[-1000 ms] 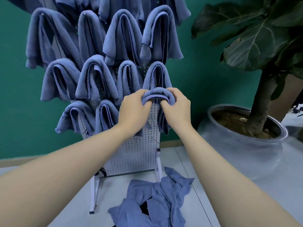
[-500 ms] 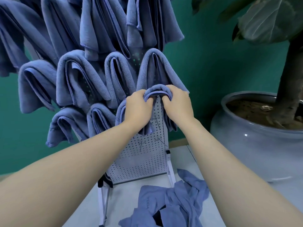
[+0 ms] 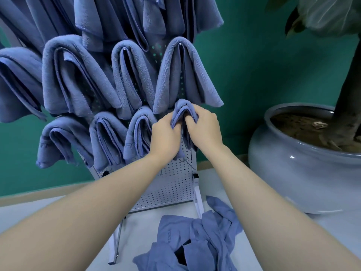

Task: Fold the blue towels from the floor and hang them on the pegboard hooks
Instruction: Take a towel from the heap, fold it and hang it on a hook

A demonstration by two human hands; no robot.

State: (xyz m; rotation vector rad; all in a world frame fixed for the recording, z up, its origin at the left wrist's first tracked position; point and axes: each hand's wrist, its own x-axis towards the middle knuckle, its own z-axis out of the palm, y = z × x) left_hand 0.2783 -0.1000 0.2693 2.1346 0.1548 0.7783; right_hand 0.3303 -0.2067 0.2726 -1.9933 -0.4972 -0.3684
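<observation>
Both hands (image 3: pixel 185 132) around folded towel (image 3: pixel 183 108)

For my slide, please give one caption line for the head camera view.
Both hands, left hand and right hand, grip a folded blue towel against the pegboard.

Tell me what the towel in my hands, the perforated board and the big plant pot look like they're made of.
Towel: soft looped cloth, likely microfibre or terry; matte, nubby pile and stitched hems.
Perforated board: probably thin painted metal; flat pale sheet with even punched holes.
Plant pot: seemingly glazed ceramic; smooth grey-blue surface with sharp glossy highlights.
</observation>
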